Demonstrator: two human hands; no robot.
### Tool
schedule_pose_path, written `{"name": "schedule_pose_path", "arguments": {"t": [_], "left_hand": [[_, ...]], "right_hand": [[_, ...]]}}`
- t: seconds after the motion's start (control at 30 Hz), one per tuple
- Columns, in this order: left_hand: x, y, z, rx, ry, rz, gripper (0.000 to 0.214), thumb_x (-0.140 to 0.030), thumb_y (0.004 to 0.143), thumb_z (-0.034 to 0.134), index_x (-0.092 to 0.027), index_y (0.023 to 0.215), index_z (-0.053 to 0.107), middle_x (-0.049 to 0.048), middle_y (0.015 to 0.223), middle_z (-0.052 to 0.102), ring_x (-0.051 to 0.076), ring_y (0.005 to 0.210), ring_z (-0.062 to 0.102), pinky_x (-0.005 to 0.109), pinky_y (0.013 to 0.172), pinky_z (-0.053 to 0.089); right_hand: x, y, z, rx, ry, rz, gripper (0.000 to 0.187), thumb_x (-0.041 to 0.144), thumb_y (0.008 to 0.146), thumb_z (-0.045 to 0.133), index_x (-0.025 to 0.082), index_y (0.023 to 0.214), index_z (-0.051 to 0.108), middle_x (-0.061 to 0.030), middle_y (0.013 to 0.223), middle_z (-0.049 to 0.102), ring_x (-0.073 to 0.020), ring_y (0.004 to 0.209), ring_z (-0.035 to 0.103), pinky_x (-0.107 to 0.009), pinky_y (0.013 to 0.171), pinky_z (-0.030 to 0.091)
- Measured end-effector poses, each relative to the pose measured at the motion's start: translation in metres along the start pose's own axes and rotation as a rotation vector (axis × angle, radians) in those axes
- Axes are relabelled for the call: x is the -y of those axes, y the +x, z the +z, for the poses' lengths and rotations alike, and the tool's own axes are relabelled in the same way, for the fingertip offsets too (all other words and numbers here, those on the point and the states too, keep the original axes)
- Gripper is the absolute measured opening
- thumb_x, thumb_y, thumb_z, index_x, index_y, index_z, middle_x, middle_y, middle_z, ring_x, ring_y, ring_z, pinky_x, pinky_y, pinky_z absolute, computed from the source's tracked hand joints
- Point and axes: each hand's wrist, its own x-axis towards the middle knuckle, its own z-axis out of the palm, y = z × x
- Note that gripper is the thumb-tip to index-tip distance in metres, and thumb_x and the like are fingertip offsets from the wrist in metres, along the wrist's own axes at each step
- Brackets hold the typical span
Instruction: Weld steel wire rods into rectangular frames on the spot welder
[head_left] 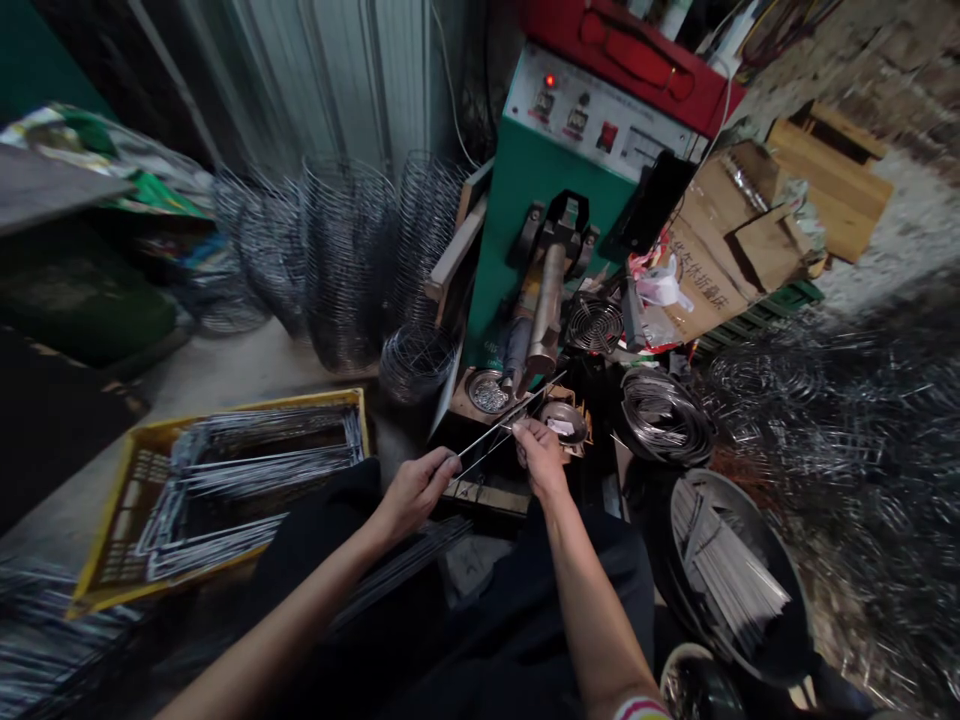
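Observation:
My left hand (420,490) is closed round the near end of a thin metal wire rod (486,434). The rod slants up to the right, to the tip of a green welding-type machine (491,260) with a thick metal arm (549,300). A second thin rod runs below it, between my hands. My right hand (541,460) pinches at the rods, just under the machine's tip; what lies between its fingertips is too small to tell. A round dish of small metal pieces (487,392) sits left of the tip, another dish (564,424) to the right.
At left stands a yellow crate (124,510) of bent wire frames. Wire baskets (349,260) are stacked behind it. To the right are a wire coil (666,418), a dark basin (796,600) with flat strips, a cardboard box (712,255) and heaped wire parts (862,430).

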Motion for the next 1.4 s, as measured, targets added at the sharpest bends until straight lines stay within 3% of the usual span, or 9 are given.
{"name": "schedule_pose_path", "arguments": {"t": [0.6,1.23,1.4], "left_hand": [[-0.010,0.011,0.000,-0.042,-0.027,0.031,0.036,-0.043,0.099,0.041,-0.017,0.081,0.058,-0.0038,0.064,0.045,0.012,0.061,0.040,0.023,0.058,0.034],[-0.014,0.021,-0.008,-0.041,-0.030,0.027,0.032,-0.043,0.096,0.046,-0.018,0.082,0.060,-0.0049,0.059,0.043,0.011,0.054,0.040,0.022,0.052,0.033],[-0.019,0.020,0.000,-0.058,0.008,0.036,0.034,-0.042,0.097,0.043,-0.018,0.079,0.058,-0.0051,0.060,0.042,0.011,0.055,0.040,0.022,0.054,0.033]], "right_hand": [[0.011,0.010,0.000,0.029,-0.001,-0.056,0.033,0.047,0.077,0.073,0.018,0.070,0.059,0.0101,0.046,0.035,-0.0045,0.039,0.023,-0.020,0.039,0.015],[0.014,0.019,0.002,-0.011,0.022,-0.001,0.036,0.051,0.070,0.077,0.019,0.071,0.060,0.0098,0.045,0.034,-0.0044,0.038,0.022,-0.020,0.037,0.013],[0.018,0.016,0.002,0.004,0.085,-0.006,0.034,0.046,0.070,0.077,0.019,0.069,0.057,0.0111,0.044,0.032,-0.0038,0.038,0.021,-0.020,0.037,0.013]]}}
